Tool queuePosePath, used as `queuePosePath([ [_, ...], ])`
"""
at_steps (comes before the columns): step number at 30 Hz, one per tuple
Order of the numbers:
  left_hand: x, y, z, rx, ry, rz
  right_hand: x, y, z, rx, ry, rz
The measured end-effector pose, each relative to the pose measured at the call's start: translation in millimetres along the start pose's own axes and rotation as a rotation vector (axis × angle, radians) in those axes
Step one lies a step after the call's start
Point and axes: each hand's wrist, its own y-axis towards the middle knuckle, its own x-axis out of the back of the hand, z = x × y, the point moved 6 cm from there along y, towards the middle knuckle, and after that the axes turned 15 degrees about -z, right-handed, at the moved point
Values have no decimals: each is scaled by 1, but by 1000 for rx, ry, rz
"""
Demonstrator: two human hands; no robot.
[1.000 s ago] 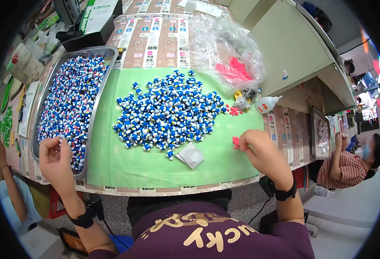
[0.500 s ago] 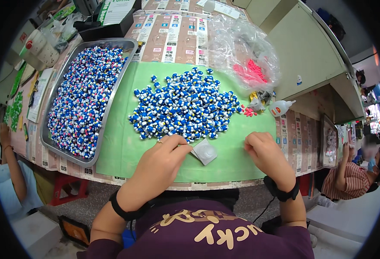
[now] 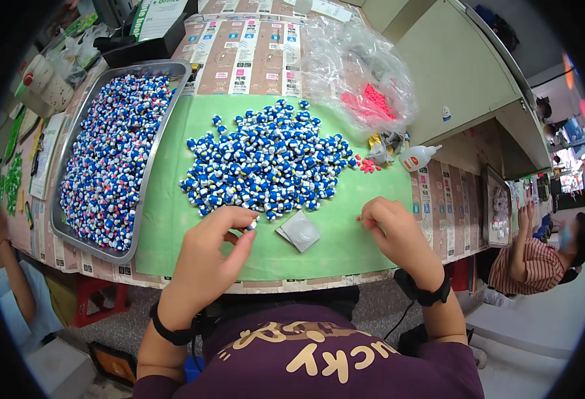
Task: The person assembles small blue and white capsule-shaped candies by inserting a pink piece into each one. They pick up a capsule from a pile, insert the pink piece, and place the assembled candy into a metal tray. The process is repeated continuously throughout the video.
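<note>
Between the thumb and forefinger of my left hand [image 3: 211, 247] sits one small blue-and-white figure [image 3: 251, 225], at the near edge of a big pile of similar figures [image 3: 266, 159]. My right hand [image 3: 399, 233] is closed in a pinch to the right, and a tiny red-pink piece [image 3: 358, 218] shows at its fingertips. On the green sheet [image 3: 305, 261] between both hands lies a grey square pad with a round raised middle [image 3: 300, 231]. Small loose pink pieces [image 3: 370, 165] lie at the pile's right side.
A metal tray [image 3: 139, 219] full of small figures stands at the left. At the back right are a clear plastic bag [image 3: 345, 66] with pink pieces and a white squeeze bottle [image 3: 419, 157]. A grey cabinet [image 3: 445, 60] rises beyond. Other people sit at both sides.
My left hand has turned and drawn slightly away from the grey pad, and a figure now shows in its fingers. A red-pink piece has come into sight at my right fingertips. The whole view has shifted slightly.
</note>
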Motion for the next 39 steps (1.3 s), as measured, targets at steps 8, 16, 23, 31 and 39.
queuePosePath([
  [8, 10, 1, -5, 134, -233, 57, -9, 5, 2, 92, -56, -6],
  [16, -17, -4, -15, 228, -458, 158, -2, 23, 27, 64, 132, 10],
  [23, -36, -10, -19, 394, -747, 319, 12, 40, 111, 381, 394, -101],
  [31, -33, -10, -22, 444, -898, 298, 5, 38, 109, 71, 615, -74],
  [39, -12, 3, -12, 242, -580, 58, -6, 53, 77, -82, 503, 57],
])
